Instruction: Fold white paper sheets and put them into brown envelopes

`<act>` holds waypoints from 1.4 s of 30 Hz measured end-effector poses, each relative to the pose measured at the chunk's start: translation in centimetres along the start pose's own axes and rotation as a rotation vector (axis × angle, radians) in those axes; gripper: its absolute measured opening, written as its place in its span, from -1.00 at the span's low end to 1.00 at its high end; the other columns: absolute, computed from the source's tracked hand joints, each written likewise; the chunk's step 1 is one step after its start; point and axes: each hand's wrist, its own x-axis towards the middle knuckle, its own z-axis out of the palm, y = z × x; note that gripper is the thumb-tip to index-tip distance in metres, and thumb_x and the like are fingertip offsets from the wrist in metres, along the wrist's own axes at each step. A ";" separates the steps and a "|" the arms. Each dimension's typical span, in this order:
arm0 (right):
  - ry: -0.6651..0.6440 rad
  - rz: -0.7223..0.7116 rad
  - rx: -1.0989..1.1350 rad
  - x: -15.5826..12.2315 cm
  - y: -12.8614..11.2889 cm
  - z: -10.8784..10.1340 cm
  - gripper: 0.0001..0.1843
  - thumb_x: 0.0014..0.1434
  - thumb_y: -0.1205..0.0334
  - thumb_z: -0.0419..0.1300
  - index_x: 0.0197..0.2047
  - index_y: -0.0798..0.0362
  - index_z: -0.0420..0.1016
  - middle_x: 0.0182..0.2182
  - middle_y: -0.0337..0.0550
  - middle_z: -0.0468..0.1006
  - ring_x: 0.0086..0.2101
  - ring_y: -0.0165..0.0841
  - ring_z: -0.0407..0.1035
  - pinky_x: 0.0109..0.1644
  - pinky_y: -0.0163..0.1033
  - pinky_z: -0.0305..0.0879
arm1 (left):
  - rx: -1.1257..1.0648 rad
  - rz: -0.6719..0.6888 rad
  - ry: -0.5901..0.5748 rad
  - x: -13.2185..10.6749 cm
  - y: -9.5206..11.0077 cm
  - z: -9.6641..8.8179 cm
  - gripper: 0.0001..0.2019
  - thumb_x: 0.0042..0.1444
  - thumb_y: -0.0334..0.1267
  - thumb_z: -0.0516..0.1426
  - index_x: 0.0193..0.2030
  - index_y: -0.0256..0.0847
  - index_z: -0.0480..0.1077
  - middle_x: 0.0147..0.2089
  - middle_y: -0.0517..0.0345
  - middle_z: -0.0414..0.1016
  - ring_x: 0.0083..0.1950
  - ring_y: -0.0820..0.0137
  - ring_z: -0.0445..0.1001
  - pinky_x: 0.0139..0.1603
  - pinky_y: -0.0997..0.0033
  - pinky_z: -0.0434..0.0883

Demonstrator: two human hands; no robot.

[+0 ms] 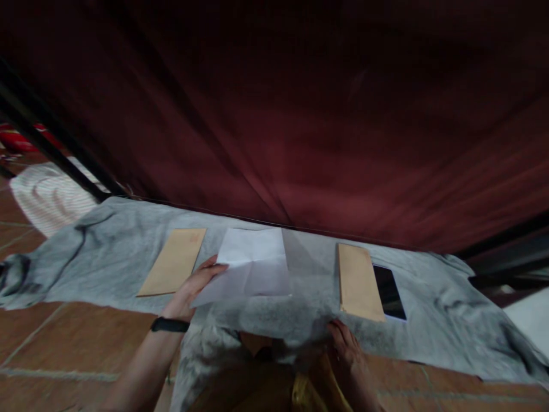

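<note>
My left hand (199,284), with a black band (170,325) on its wrist, grips the left edge of a white sheet of paper (257,263). Fold creases cross the sheet, which lies over a grey cloth (274,315). Just left of that hand is a brown envelope (174,260). My right hand (346,346) rests low by the front edge of the cloth, fingers loosely bent and apart, with nothing visible in them. Beyond it lie a second brown envelope (359,280), which looks thicker, perhaps a stack, and a dark-screened phone (389,292) against its right side.
A dark red hanging fabric (283,143) rises behind the grey cloth. Dark metal bars (55,126) stand at the left, with a striped white cloth (54,194) beside them. Reddish floor tiles (77,337) show in front. A white object (532,320) is at the right edge.
</note>
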 end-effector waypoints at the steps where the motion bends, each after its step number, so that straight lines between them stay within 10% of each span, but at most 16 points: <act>1: -0.014 0.017 -0.018 0.0 -0.2 -0.1 -0.46 0.26 0.38 0.02 0.29 -0.03 0.32 0.16 0.03 0.49 0.08 -0.13 0.47 0.03 -0.07 0.52 | -0.037 -0.017 -0.060 -0.2 -0.2 0.6 -0.54 -0.22 -0.28 0.37 -0.09 -0.20 0.51 -0.36 0.16 0.63 -0.46 0.30 0.56 -0.47 0.38 0.47; 5: -0.101 0.074 -0.045 0.5 -0.9 -0.9 -0.39 0.25 0.44 0.01 0.36 -0.04 0.28 0.25 0.04 0.42 0.15 -0.11 0.41 0.15 0.01 0.44 | -0.156 -0.078 -0.235 -0.5 -1.7 4.1 -0.48 -0.16 -0.29 0.37 0.02 -0.19 0.50 -0.30 0.15 0.67 -0.44 0.32 0.58 -0.45 0.41 0.47; 10: -0.093 0.234 0.095 2.1 -0.9 -1.4 -0.63 0.33 0.36 0.03 0.16 0.01 0.42 -0.13 -0.03 0.59 -0.14 -0.17 0.54 0.00 -0.04 0.51 | -0.159 -0.110 -0.252 -0.3 -4.0 8.9 -0.48 -0.23 -0.34 0.36 -0.02 -0.26 0.51 -0.34 0.12 0.66 -0.44 0.31 0.56 -0.42 0.38 0.47; 13: -0.046 0.250 0.184 3.4 -1.1 -1.1 -0.45 0.32 0.36 0.04 0.36 0.05 0.23 0.08 0.07 0.51 0.10 -0.13 0.45 0.14 -0.01 0.48 | -0.112 -0.050 -0.237 0.0 -5.6 10.1 -0.51 -0.26 -0.28 0.36 -0.09 -0.29 0.53 -0.37 0.13 0.64 -0.46 0.33 0.52 -0.43 0.41 0.42; 18: -0.098 0.175 0.206 5.0 -1.9 -0.1 -0.20 0.18 0.53 0.06 0.46 -0.07 0.15 0.33 0.02 0.31 0.31 -0.11 0.23 0.31 0.04 0.36 | -0.040 0.028 -0.225 0.7 -7.0 9.9 -0.53 -0.28 -0.19 0.38 -0.15 -0.31 0.55 -0.32 0.10 0.65 -0.38 0.31 0.54 -0.35 0.39 0.42; 26: -0.130 0.043 0.353 6.2 -1.9 -0.8 -0.34 0.22 0.54 0.04 0.30 -0.12 0.45 0.19 -0.10 0.52 0.18 -0.22 0.40 0.31 -0.02 0.36 | 0.143 0.114 -0.058 0.6 -7.3 8.4 -0.41 -0.10 0.00 0.33 0.06 -0.26 0.47 -0.26 0.10 0.59 -0.29 0.32 0.54 -0.27 0.37 0.47; 30: -0.085 0.048 0.390 7.4 -1.8 -2.2 -0.39 0.24 0.52 0.02 0.26 -0.09 0.50 0.18 -0.09 0.53 0.18 -0.22 0.40 0.31 0.00 0.35 | 0.371 0.378 0.015 -0.4 -8.1 5.8 -0.50 0.12 -0.12 0.15 0.21 -0.16 0.41 0.12 -0.06 0.55 0.06 0.19 0.56 0.13 0.08 0.49; 36: -0.100 0.008 0.440 10.1 -2.2 -4.1 -0.63 0.37 0.36 0.08 0.11 -0.13 0.59 -0.03 -0.16 0.67 0.00 -0.26 0.52 0.38 0.13 0.18 | 0.725 0.737 -0.367 -3.2 -9.5 3.5 -0.44 0.15 -0.25 0.17 0.33 -0.03 0.37 0.45 0.04 0.29 0.51 0.15 0.15 0.52 -0.06 0.10; 42: -0.016 0.142 0.624 12.7 -2.4 -4.2 -0.75 0.38 0.15 0.14 -0.02 -0.09 0.64 -0.12 -0.13 0.69 -0.04 -0.23 0.53 0.22 0.00 0.37 | 0.593 0.618 -0.359 -2.5 -8.8 5.5 -0.59 0.19 -0.02 0.20 0.12 -0.10 0.55 0.21 -0.02 0.57 0.24 0.14 0.51 0.34 0.06 0.38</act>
